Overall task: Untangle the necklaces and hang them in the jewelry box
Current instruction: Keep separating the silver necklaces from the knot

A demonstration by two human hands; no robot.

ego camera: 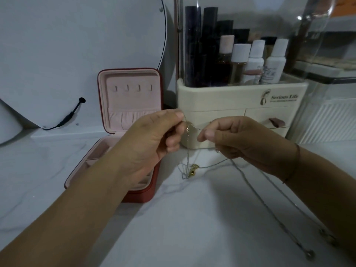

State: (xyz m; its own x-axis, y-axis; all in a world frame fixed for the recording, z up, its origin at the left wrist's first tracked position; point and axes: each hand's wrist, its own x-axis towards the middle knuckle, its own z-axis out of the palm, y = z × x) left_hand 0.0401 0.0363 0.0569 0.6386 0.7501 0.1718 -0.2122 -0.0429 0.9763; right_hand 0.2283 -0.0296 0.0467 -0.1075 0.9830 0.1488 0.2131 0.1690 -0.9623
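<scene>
Pinching tangled necklaces (189,130), left hand (154,137) and right hand (244,140) each grip chain; jewelry box (143,195) open, organizer (221,97) holding bottles (274,60).

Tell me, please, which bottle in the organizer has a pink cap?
The leftmost bottle, beside the dark tubes; the other three have white caps.

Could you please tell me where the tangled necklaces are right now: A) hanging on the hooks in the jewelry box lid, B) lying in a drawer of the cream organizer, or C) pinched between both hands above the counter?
C: the left hand and right hand each pinch the tangled necklaces in front of the cream organizer, while the hooks in the open jewelry box lid are bare.
</scene>
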